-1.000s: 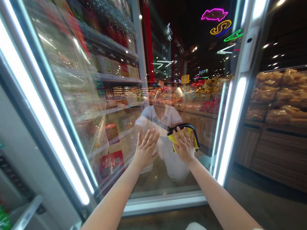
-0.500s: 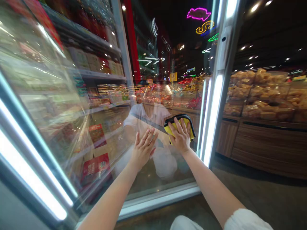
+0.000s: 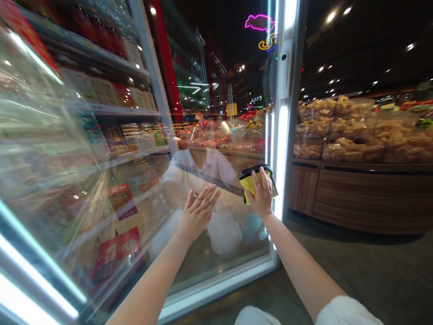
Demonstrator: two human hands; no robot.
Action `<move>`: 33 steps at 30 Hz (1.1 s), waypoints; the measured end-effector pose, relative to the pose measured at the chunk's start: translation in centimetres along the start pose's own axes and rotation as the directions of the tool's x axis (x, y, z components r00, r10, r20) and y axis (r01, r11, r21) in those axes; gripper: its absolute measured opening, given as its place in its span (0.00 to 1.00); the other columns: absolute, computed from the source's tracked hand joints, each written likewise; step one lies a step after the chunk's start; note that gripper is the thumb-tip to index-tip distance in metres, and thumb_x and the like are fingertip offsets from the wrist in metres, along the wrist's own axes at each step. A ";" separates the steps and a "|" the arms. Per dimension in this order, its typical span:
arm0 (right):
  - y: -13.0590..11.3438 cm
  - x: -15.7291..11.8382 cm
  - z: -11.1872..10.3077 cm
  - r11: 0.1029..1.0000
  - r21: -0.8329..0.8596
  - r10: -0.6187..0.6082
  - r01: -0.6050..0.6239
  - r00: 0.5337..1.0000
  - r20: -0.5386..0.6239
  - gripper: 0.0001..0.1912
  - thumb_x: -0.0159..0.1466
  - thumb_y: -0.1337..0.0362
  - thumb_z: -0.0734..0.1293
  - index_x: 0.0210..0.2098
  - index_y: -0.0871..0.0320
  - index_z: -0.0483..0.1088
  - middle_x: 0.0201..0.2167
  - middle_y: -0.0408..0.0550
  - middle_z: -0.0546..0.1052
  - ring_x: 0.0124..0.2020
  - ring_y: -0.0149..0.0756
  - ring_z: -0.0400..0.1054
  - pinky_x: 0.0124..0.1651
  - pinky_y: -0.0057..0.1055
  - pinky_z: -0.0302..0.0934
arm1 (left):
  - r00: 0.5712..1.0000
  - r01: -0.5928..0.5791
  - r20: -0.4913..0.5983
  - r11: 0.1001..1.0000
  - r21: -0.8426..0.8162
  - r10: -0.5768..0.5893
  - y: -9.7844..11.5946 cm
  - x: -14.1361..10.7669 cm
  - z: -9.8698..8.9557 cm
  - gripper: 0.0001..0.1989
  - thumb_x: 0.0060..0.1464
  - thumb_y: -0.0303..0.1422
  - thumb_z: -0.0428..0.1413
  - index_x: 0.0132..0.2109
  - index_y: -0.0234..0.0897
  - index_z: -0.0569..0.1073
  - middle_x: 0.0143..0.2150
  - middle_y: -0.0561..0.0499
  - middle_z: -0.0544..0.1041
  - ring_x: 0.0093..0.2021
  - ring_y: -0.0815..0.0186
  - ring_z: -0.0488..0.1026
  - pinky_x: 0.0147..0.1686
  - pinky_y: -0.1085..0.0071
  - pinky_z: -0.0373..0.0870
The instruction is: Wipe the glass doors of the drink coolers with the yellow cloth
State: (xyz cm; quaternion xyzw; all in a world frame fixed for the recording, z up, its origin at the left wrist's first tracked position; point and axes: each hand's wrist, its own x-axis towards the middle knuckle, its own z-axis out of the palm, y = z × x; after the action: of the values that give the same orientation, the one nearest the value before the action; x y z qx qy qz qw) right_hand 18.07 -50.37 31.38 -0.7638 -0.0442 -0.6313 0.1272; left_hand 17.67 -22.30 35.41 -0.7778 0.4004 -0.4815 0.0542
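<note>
Dark store ceiling with small lamps fills the upper right of the frame, above one wood-panelled counter (image 3: 372, 194) piled with pale-brown goods. Across the centre stands one glass door (image 3: 192, 275), a person reflected in it. One cloth (image 3: 249, 184), bright yellow with black edging and rumpled, lies against it right of centre, beside the lit frame. One right hand (image 3: 262, 196) presses it, fingers extended over the yellow. One left hand (image 3: 198, 214), lower centre, has its fingers straight and open; contact with the glass is unclear. Two red packages (image 3: 122, 201) show lower left.
</note>
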 end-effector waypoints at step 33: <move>-3.0 6.6 -0.9 0.954 -0.019 -0.297 0.298 0.953 0.057 0.28 0.68 0.66 0.64 0.67 0.46 0.65 0.70 0.47 0.66 0.72 0.47 0.57 0.72 0.50 0.55 | 0.975 0.054 -0.219 0.991 0.123 -0.026 -4.3 4.1 -2.7 0.42 0.66 0.43 0.54 0.77 0.42 0.41 0.75 0.45 0.59 0.76 0.54 0.51 0.76 0.49 0.30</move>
State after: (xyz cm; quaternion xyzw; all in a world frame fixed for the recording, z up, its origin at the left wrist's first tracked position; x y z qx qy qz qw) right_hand 17.85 -48.30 38.38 -0.7667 -0.1536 -0.6231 0.0191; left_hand 18.92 -21.40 41.77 -0.7233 0.3566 -0.5891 0.0503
